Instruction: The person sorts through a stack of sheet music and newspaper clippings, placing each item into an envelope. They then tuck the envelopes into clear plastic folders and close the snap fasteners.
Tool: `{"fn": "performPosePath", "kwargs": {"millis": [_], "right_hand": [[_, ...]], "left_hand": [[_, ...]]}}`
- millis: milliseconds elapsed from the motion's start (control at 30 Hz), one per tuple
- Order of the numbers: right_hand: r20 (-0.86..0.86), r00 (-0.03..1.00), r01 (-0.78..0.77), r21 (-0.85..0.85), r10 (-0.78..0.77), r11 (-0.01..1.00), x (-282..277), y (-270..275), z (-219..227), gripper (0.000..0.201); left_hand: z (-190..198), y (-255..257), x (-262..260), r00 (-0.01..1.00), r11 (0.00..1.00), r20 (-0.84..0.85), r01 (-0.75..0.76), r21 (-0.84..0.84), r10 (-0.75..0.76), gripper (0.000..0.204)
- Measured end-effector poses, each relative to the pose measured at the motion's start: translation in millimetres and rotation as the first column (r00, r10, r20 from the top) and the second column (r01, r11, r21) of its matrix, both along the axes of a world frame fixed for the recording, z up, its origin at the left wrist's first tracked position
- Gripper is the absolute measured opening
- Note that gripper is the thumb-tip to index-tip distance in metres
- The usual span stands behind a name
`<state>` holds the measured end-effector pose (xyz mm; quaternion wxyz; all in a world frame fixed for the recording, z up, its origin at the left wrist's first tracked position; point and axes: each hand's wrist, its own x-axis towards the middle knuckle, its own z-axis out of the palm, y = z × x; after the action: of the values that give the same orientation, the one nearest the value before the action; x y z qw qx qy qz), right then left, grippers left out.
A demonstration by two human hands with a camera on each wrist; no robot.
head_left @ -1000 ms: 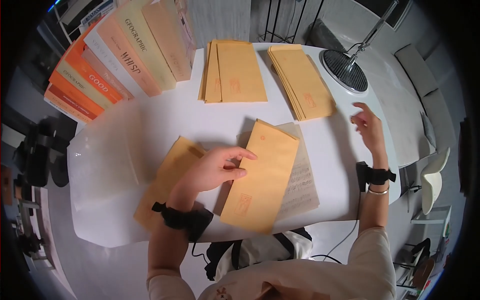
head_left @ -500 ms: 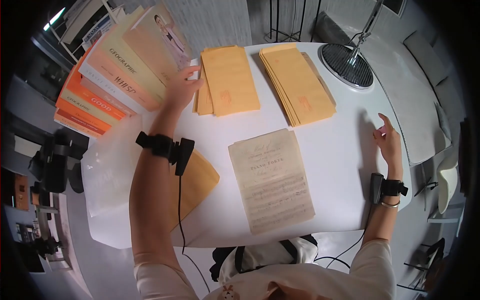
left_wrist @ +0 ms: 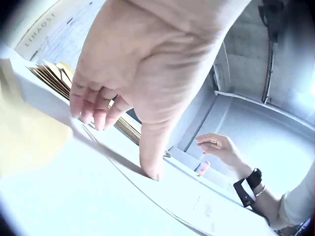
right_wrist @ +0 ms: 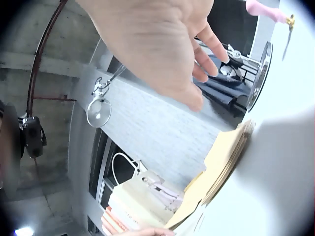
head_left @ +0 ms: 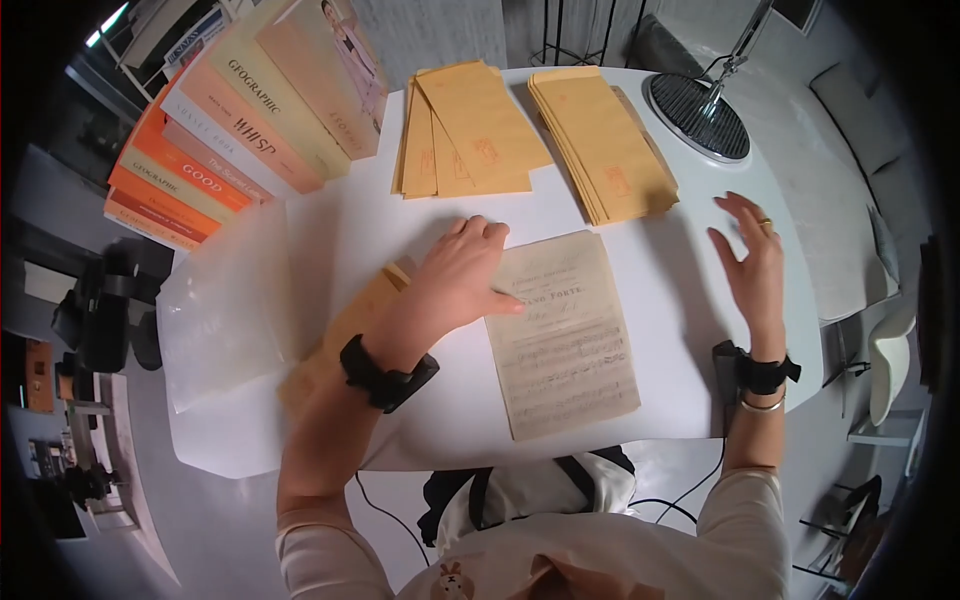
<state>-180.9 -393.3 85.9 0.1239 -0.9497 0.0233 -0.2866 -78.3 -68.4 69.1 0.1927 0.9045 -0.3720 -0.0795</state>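
A printed music sheet (head_left: 565,335) headed "Piano Forte" lies on the white table in front of the person. The left hand (head_left: 455,275) reaches over its upper left edge, palm down, with the thumb stretched across the paper. In the left wrist view its fingers (left_wrist: 101,105) bend loosely downward, and the thumb tip is right at the sheet. The right hand (head_left: 755,265) is raised over the table's right side, holding nothing, fingers spread apart from the thumb. A pink-handled tool (right_wrist: 268,11) with a brass-coloured fitting shows beyond it in the right wrist view.
Two envelope piles stand at the back, one fanned (head_left: 470,130) and one tidier (head_left: 605,150). Another envelope (head_left: 345,335) lies under the left forearm, beside a translucent sheet (head_left: 225,310). Upright books (head_left: 240,120) fill the back left corner; a lamp base (head_left: 700,115) stands back right.
The left hand held an envelope above the music sheet, moved to the back left pile, then returned to the sheet without it. That pile is now more fanned. The right hand's fingers have spread.
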Motion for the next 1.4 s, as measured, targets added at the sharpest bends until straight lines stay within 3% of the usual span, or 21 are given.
{"fn": "performPosePath", "kwargs": {"millis": [33,167,267,333,367,433,567,667,767,867,967,1067,1167,1267,1367,1400], "right_hand": [[-0.061,0.996,0.066,-0.013,-0.067,0.998,-2.3,11.9,2.0,0.031],[-0.048,0.979,-0.186,0.177,0.197,0.967,-0.9,30.6,0.8,0.031],[-0.118,0.944,-0.25,0.356,0.309,0.9,0.6,42.4,-4.0,0.033],[-0.169,0.895,-0.283,0.499,0.413,0.819,1.5,49.0,-5.5,0.037],[-0.197,0.872,-0.276,0.557,0.448,0.783,2.5,53.6,-7.3,0.04],[-0.245,0.818,-0.249,0.666,0.521,0.704,3.9,65.0,-10.1,0.046],[-0.249,0.697,-0.098,0.896,0.673,0.433,8.0,75.3,-21.4,0.052],[-0.236,0.648,-0.068,0.929,0.724,0.363,12.5,61.6,-22.3,0.048],[-0.396,0.762,-0.116,0.695,0.512,0.709,8.0,60.9,-12.8,0.051],[-0.355,0.794,-0.425,0.256,0.493,0.868,8.6,73.0,-1.6,0.062],[-0.473,0.727,-0.501,0.13,0.498,0.855,20.8,85.2,0.6,0.071],[-0.516,0.672,-0.557,0.12,0.531,0.822,38.2,90.8,-3.5,0.066],[-0.655,0.609,-0.499,0.121,0.447,0.858,50.4,97.4,9.1,0.056],[-0.596,0.641,-0.526,0.118,0.484,0.842,49.8,98.2,2.4,0.045],[-0.681,0.631,-0.357,0.17,0.371,0.919,44.0,105.6,13.1,0.046],[-0.641,0.621,-0.317,0.32,0.45,0.893,42.2,106.0,14.1,0.04]], "left_hand": [[-3.0,-2.3,0.8,1.0,1.0,-0.017,-0.012,-0.027,0.011,0.058],[1.5,0.7,-3.1,0.991,0.999,-0.131,-0.04,-0.002,0.039,0.038],[3.7,10.1,-6.5,0.992,0.988,-0.121,-0.04,-0.15,0.022,0.03],[16.5,14.4,-15.5,0.944,0.965,-0.314,-0.168,-0.199,0.1,0.025],[23.8,16.6,-19.5,0.903,0.948,-0.408,-0.235,-0.214,0.132,0.023],[29.0,22.5,-23.3,0.891,0.938,-0.445,-0.226,-0.263,0.09,0.021],[27.1,35.8,-26.8,0.82,0.895,-0.572,-0.254,-0.367,-0.002,0.021],[10.9,52.2,-26.4,0.825,0.801,-0.551,-0.246,-0.547,-0.123,0.028],[8.1,78.8,-16.9,0.862,0.925,-0.498,-0.108,-0.364,-0.096,0.034],[-5.8,81.5,-16.1,0.778,0.898,-0.605,-0.132,-0.421,-0.169,0.033],[-5.7,75.7,-15.8,0.714,0.913,-0.678,-0.139,-0.383,-0.176,0.034],[-6.9,72.0,-18.3,0.741,0.923,-0.653,-0.127,-0.363,-0.155,0.033],[-9.9,76.2,-19.2,0.711,0.904,-0.685,-0.178,-0.39,-0.155,0.035],[-17.3,79.7,-18.0,0.675,0.858,-0.714,-0.244,-0.453,-0.185,0.04],[-13.5,76.2,-18.5,0.662,0.842,-0.721,-0.255,-0.475,-0.206,0.043],[-11.7,74.7,-18.7,0.649,0.834,-0.731,-0.27,-0.482,-0.212,0.045]]}}
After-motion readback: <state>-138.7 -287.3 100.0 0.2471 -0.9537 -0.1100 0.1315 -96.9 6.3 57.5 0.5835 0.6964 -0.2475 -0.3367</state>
